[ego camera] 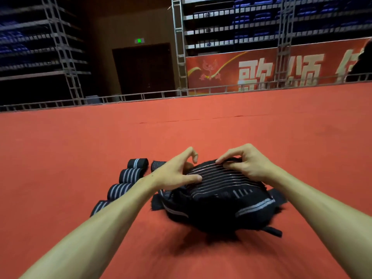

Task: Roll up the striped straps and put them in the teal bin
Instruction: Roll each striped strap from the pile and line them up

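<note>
Forearms come in from the near edge onto a red carpet point(201, 129), and both meet at the work in hand. A heap of loose straps point(219, 200), black with grey stripes, lies on the carpet directly in front of the person, tangled and unrolled. This is the greater part of the job, not yet done.

The right hand point(248, 165) is at the far top of the heap, with fingertips curled and pinching the edge of the top strap point(229, 160). The left hand point(173, 174) has its thumb laid on the heap and its fingers curled over the far side. Whether those fingers grip anything cannot be told.

Left of the heap is a row of finished rolls point(128, 175), at least five, lying on the carpet. Two are partly hidden by the left arm and hand.

The teal bin is not in view, so none of the visible rolls has been binned. Judgement: the rolling is only partly done, and no binning can be confirmed from here.

Beyond the carpet are a metal railing point(161, 95), a red banner point(261, 71) and a dark door point(144, 69) — none of them concerns the task.
</note>
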A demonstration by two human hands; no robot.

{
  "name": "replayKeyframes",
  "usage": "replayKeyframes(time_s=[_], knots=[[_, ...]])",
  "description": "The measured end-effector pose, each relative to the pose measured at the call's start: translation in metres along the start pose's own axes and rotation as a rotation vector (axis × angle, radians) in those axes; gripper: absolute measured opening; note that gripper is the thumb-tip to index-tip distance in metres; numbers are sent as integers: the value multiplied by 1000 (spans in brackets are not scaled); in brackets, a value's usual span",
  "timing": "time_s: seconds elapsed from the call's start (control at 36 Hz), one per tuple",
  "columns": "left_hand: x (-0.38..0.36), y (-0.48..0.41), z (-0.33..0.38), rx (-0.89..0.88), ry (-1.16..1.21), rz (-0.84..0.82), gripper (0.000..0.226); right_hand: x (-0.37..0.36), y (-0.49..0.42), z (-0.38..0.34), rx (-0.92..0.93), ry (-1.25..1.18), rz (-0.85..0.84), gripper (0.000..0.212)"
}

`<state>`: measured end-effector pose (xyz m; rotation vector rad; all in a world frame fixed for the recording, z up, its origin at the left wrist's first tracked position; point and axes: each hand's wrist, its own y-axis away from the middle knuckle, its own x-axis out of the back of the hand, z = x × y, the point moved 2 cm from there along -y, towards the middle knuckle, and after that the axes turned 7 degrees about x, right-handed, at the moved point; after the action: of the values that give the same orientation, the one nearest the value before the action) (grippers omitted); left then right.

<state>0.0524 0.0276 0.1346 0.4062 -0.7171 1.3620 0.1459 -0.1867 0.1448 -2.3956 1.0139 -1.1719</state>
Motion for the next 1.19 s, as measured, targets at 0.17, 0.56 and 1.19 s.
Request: replayKeyframes(time_s=[0.17,0.56,1.19], knots=[[-7,8,-1,-17,-231,-37,41,-3,12,6,-8,1,45,34],[-37,17,-27,-118,-549,-35,52,-3,77,46,-201,1,200,39],[-2,-61,-64,16,62,-98,32,0,-7,128,-51,3,277,44]])
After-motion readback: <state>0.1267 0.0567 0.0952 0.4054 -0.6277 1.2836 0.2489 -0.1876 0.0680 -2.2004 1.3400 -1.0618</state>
